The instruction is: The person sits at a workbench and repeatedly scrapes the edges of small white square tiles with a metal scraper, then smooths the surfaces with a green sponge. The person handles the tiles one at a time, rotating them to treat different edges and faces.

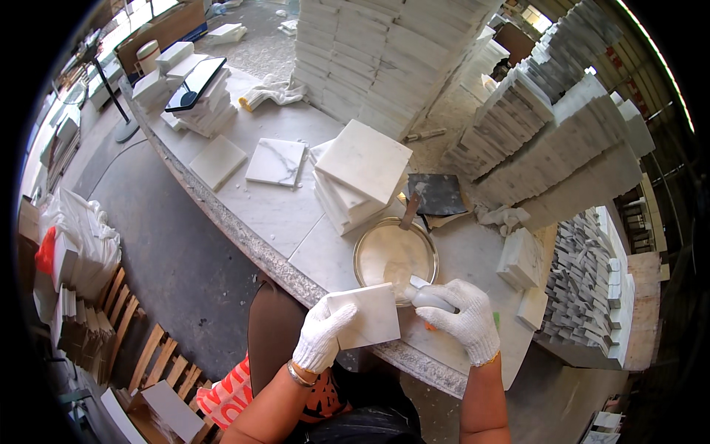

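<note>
My left hand (325,333), in a white knitted glove, grips a square white marble tile (372,317) by its left edge, thumb on top. The tile is held in front of me at the table's near edge. My right hand (466,314), gloved the same way, is closed around a small tool with a rounded grey handle (435,299) and a short, pale flat end; its exact kind is unclear. That end is at the near rim of a round metal pan (356,255) with a cream-coloured coating inside. A putty knife (410,213) leans on the pan's far rim.
Beyond the pan stands a stack of square tiles (362,159). Dark sandpaper sheets (436,194) lie to its right. Two loose tiles (275,161) rest farther left, near a phone or tablet (196,83) on stacked tiles. Tall tile stacks (370,59) line the far side.
</note>
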Demonstrator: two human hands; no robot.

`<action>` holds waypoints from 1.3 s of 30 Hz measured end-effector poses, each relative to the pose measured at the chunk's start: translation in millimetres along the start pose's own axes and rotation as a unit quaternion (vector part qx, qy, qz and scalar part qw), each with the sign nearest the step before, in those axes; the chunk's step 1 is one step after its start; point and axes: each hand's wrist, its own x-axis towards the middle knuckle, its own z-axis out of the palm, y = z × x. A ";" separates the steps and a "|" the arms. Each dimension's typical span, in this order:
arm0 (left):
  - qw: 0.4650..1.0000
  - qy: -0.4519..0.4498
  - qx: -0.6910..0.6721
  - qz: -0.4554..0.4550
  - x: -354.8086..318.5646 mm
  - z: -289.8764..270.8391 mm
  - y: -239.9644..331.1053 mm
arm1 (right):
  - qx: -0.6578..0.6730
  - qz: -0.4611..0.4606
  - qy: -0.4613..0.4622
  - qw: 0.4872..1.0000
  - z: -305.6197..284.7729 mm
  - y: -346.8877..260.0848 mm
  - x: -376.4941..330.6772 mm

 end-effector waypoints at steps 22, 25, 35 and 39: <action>1.000 0.004 -0.012 0.000 -0.1 0.5 -0.1 | 0.025 0.013 -0.006 1.000 -2.7 -3.3 1.1; 1.000 0.004 -0.011 0.002 -0.2 -0.9 -0.5 | 0.078 0.046 0.004 0.996 -4.9 -7.4 0.7; 1.000 -0.003 -0.016 0.007 -0.2 4.0 2.4 | 0.212 0.094 0.188 0.954 -19.5 67.5 15.4; 1.000 0.001 -0.018 0.010 -1.0 4.7 3.9 | 0.225 0.121 0.174 0.951 -21.8 82.1 29.9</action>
